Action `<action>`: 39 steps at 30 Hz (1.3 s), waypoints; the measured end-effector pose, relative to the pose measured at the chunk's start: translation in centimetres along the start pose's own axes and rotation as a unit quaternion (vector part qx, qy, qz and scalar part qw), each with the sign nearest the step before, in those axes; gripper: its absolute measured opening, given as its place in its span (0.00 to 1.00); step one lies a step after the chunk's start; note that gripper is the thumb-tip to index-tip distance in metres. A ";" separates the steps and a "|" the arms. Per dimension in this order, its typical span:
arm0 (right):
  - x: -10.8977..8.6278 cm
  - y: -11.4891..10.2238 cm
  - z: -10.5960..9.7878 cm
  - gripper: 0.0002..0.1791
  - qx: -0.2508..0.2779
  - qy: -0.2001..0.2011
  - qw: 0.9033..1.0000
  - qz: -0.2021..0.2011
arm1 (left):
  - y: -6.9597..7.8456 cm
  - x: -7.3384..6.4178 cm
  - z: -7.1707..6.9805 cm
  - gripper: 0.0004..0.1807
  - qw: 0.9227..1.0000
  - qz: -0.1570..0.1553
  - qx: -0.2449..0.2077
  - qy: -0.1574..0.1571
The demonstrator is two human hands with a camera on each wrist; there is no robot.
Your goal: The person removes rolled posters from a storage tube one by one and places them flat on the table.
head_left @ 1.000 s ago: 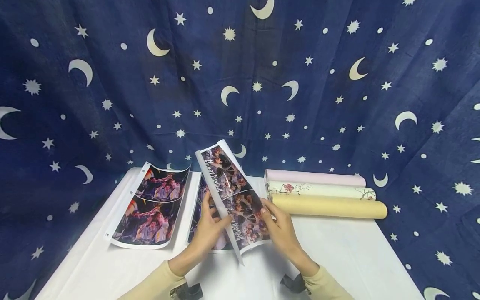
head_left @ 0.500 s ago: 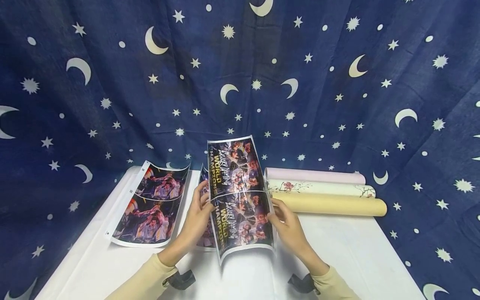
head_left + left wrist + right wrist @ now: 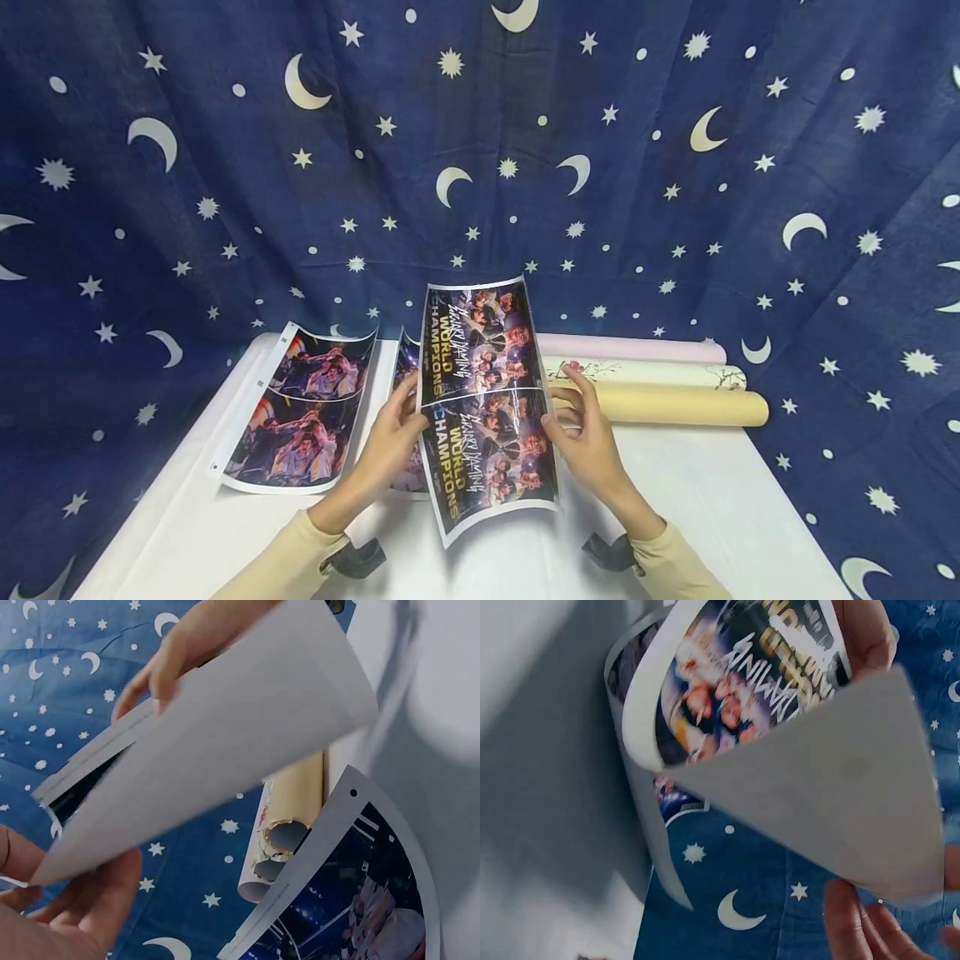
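Both hands hold a glossy poster sheet (image 3: pixel 487 425) up over the table, tilted and bowed. Its face carries two stacked group pictures lettered "WORLD CHAMPIONS". My left hand (image 3: pixel 390 433) pinches the left edge, thumb in front and fingers behind. On the opposite edge my right hand (image 3: pixel 588 437) pinches it with the thumb near the front. The plain white back of the sheet (image 3: pixel 210 750) fills much of the left wrist view. Behind and below it, another printed sheet (image 3: pixel 406 358) lies on the table, mostly hidden.
A sheet with two stage photos (image 3: pixel 300 425) lies at the left, its edges curling up. Pink (image 3: pixel 637 346), floral (image 3: pixel 660 372) and yellow (image 3: pixel 675 406) rolls lie side by side at the back right of the white table (image 3: pixel 690 500). A blue star-and-moon curtain (image 3: pixel 480 125) hangs behind.
The held sheet, earlier slanted with its left border curled over, has straightened and opened out, showing its full lettering. It and both hands have shifted a little to the right.
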State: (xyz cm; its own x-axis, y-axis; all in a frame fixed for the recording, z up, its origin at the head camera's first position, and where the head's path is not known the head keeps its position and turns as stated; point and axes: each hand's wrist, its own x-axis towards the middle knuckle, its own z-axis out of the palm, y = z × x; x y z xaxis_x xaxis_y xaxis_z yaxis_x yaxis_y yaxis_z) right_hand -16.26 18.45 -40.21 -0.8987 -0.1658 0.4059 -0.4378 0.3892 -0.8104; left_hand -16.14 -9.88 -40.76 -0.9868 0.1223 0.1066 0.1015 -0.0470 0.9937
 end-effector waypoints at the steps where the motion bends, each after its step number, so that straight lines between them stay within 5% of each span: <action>1: 0.1 0.1 -0.1 0.38 -0.015 0.001 1.000 -0.022 | 0.0 0.0 -0.1 0.37 1.000 0.001 0.001 0.000; 6: 0.7 1.5 -0.7 0.34 -0.086 -0.010 0.989 -0.118 | 0.0 0.0 -0.5 0.47 0.996 0.083 0.020 0.001; 8: 0.9 1.6 -0.7 0.34 -0.091 -0.018 0.989 -0.115 | 0.0 0.0 -0.5 0.49 0.992 0.119 0.040 0.005; 11: 0.9 1.7 -0.7 0.31 -0.076 -0.032 0.993 -0.088 | 0.0 -0.1 -0.5 0.44 0.988 0.132 0.080 0.006; 17: 0.7 2.0 -0.6 0.18 -0.079 -0.057 0.994 -0.055 | 0.3 -0.5 -0.8 0.40 0.988 0.107 0.109 -0.019; 24: 0.4 2.2 -1.0 0.33 -0.077 -0.079 0.993 -0.028 | 0.5 -0.6 -1.1 0.44 0.991 0.091 0.055 -0.076; 28: 0.3 2.1 -1.6 0.37 0.027 -0.108 0.993 0.039 | 0.6 -0.4 -1.4 0.46 0.992 0.079 -0.012 -0.102; 32: 0.1 2.0 -2.1 0.37 0.130 -0.124 0.979 0.092 | 0.5 -0.4 -1.9 0.46 0.988 0.069 -0.058 -0.126; 39: -0.1 2.0 -2.5 0.38 0.205 -0.148 0.963 0.091 | 0.1 -0.8 -3.0 0.45 0.984 0.054 -0.086 -0.148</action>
State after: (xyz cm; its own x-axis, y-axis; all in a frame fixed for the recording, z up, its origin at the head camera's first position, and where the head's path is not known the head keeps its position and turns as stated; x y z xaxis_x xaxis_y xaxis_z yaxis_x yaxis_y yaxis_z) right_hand -17.02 21.47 -40.82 -0.9026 -0.4024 0.1529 -0.1910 0.0561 -0.9800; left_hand -15.70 -12.93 -40.89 -0.8883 0.3904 0.2419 0.1561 -0.2388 0.9584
